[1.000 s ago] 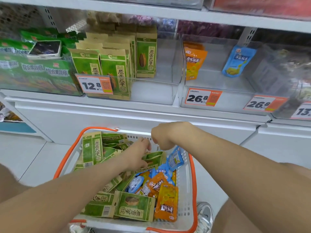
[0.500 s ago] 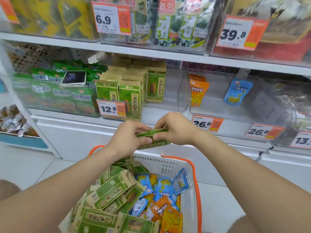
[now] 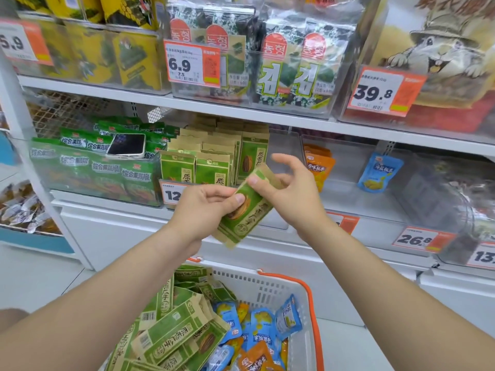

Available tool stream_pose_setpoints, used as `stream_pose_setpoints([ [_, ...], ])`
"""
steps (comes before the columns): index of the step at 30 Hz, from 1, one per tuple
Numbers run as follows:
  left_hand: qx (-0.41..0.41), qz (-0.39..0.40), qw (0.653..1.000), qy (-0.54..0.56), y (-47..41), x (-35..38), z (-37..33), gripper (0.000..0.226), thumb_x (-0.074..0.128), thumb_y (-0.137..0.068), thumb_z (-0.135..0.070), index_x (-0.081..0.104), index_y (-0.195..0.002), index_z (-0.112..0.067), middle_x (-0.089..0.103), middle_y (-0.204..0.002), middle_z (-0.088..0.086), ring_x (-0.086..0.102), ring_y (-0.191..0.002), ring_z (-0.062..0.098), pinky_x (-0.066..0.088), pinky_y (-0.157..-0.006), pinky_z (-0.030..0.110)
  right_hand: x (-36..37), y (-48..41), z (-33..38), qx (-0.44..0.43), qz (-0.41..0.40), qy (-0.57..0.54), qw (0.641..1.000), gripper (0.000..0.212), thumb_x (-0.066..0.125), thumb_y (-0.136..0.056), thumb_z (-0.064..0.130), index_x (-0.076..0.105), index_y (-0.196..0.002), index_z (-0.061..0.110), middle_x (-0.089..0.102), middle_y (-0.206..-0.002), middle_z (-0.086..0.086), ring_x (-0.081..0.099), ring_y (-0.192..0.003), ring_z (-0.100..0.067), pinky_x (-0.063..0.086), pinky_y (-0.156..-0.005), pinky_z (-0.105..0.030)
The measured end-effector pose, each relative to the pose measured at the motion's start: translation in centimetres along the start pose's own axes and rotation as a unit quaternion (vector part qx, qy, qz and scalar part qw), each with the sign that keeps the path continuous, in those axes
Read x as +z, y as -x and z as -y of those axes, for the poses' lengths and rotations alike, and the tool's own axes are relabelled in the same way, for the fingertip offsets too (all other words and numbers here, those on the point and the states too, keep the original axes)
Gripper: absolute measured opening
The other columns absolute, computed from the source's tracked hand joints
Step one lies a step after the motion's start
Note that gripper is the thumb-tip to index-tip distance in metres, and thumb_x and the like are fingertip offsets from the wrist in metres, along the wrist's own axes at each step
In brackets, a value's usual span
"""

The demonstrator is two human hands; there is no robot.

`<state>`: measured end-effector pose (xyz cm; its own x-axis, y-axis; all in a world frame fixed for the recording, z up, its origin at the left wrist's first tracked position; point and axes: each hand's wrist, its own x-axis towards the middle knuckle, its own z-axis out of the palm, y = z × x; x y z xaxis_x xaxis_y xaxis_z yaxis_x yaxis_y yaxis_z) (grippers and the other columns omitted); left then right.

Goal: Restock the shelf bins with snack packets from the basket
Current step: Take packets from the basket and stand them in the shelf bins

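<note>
Green snack packet [image 3: 251, 218] tilted above basket [image 3: 312, 317], left hand [image 3: 203, 210] fingers clamped on it, right hand [image 3: 290, 194] pinching its top.

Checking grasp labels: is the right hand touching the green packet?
Touching. Head view: the right hand has its thumb on the upper end of the green packet; the left hand grips lower down.
</note>
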<state>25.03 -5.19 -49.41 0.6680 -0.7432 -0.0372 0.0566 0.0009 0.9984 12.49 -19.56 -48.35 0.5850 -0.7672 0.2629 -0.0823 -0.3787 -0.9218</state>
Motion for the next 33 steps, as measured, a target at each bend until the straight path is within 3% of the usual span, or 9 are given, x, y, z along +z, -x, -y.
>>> stream_pose_setpoints([
  [2, -0.016, -0.033, 0.996, 0.077, -0.6, 0.5, 0.1, 0.013, 0.077, -0.094, -0.016, 0.074, -0.106, -0.011, 0.08, -0.094, 0.004, 0.074, -0.084, 0.009, 0.056, -0.066, 0.016, 0.1, -0.3, 0.1, 0.103, -0.01, -0.045, 0.994, 0.063, 0.093, -0.073, 0.045, 0.057, -0.122, 0.027, 0.079, -0.099, -0.002, 0.077, -0.091, -0.018, 0.063, -0.088, -0.043],
  [4, -0.018, -0.055, 0.992, 0.115, -1.2, 0.9, 0.0, 0.011, 0.075, -0.096, -0.019, 0.071, -0.105, -0.015, 0.079, -0.093, -0.002, 0.072, -0.093, 0.01, 0.056, -0.077, 0.018, 0.2, -0.1, 0.4, 0.199, 0.064, -0.123, 0.97, 0.051, 0.085, -0.085, 0.037, 0.061, -0.125, 0.015, 0.079, -0.104, -0.01, 0.079, -0.091, -0.027, 0.063, -0.09, -0.047],
  [6, -0.009, -0.056, 0.993, 0.103, -1.4, 1.1, -0.4, 0.008, 0.075, -0.097, -0.021, 0.07, -0.102, -0.017, 0.079, -0.084, -0.007, 0.074, -0.088, 0.007, 0.055, -0.072, 0.016, 0.4, 0.0, 0.8, 0.197, 0.12, -0.159, 0.96, 0.036, 0.073, -0.097, 0.03, 0.067, -0.123, 0.005, 0.079, -0.106, -0.014, 0.078, -0.091, -0.033, 0.064, -0.084, -0.045],
  [10, 0.092, -0.072, 0.984, -0.136, -2.3, 0.8, -1.7, 0.018, 0.074, -0.098, -0.034, 0.078, -0.092, -0.017, 0.079, -0.083, -0.004, 0.073, -0.081, 0.008, 0.052, -0.067, 0.018, 0.6, -1.3, 1.1, 0.164, 0.013, -0.135, 0.977, 0.027, 0.074, -0.097, 0.029, 0.077, -0.101, 0.002, 0.08, -0.089, -0.014, 0.079, -0.083, -0.031, 0.066, -0.074, -0.044],
  [14, 0.212, -0.137, 0.879, -0.404, -4.2, 0.3, -2.2, 0.006, 0.066, -0.093, -0.024, 0.07, -0.097, -0.027, 0.063, -0.102, -0.008, 0.058, -0.102, 0.017, 0.04, -0.083, 0.03, 0.8, -3.8, -0.3, 0.097, -0.118, -0.042, 0.987, 0.023, 0.079, -0.089, 0.038, 0.077, -0.087, 0.015, 0.078, -0.075, -0.002, 0.077, -0.077, -0.023, 0.064, -0.079, -0.05],
  [17, 0.279, -0.148, 0.792, -0.523, -5.2, 0.2, -1.6, 0.027, 0.067, -0.087, -0.021, 0.061, -0.113, -0.026, 0.049, -0.118, 0.0, 0.044, -0.114, 0.027, 0.035, -0.092, 0.04, 1.2, -5.6, -0.6, -0.002, -0.18, 0.069, 0.981, 0.021, 0.071, -0.093, 0.045, 0.07, -0.092, 0.023, 0.071, -0.069, 0.006, 0.071, -0.078, -0.019, 0.059, -0.08, -0.045],
  [20, 0.307, -0.135, 0.732, -0.593, -6.2, 0.4, -1.0, 0.053, 0.07, -0.08, -0.023, 0.052, -0.13, -0.022, 0.047, -0.143, 0.004, 0.04, -0.134, 0.033, 0.034, -0.104, 0.051, 1.9, -7.3, -1.4, 0.019, -0.169, 0.114, 0.979, 0.026, 0.064, -0.098, 0.043, 0.062, -0.113, 0.023, 0.07, -0.088, 0.004, 0.066, -0.095, -0.027, 0.054, -0.086, -0.045],
  [26, 0.221, -0.102, 0.7, -0.672, -8.2, 0.2, 0.2, 0.074, 0.061, -0.088, -0.042, 0.032, -0.152, -0.022, 0.022, -0.17, 0.006, 0.012, -0.158, 0.037, 0.013, -0.119, 0.071, 3.4, -9.9, -3.3, 0.11, -0.139, 0.122, 0.977, 0.028, 0.064, -0.101, 0.028, 0.06, -0.126, 0.017, 0.068, -0.115, -0.008, 0.062, -0.106, -0.031, 0.049, -0.088, -0.036],
  [33, 0.23, -0.099, 0.697, -0.672, -9.0, 0.2, 0.3, 0.07, 0.061, -0.084, -0.043, 0.038, -0.146, -0.022, 0.032, -0.163, 0.003, 0.017, -0.157, 0.037, 0.012, -0.119, 0.073, 4.9, -12.2, -3.7, 0.141, -0.127, 0.164, 0.968, 0.021, 0.06, -0.1, 0.016, 0.062, -0.121, 0.013, 0.068, -0.119, -0.017, 0.063, -0.111, -0.039, 0.045, -0.082, -0.032],
])
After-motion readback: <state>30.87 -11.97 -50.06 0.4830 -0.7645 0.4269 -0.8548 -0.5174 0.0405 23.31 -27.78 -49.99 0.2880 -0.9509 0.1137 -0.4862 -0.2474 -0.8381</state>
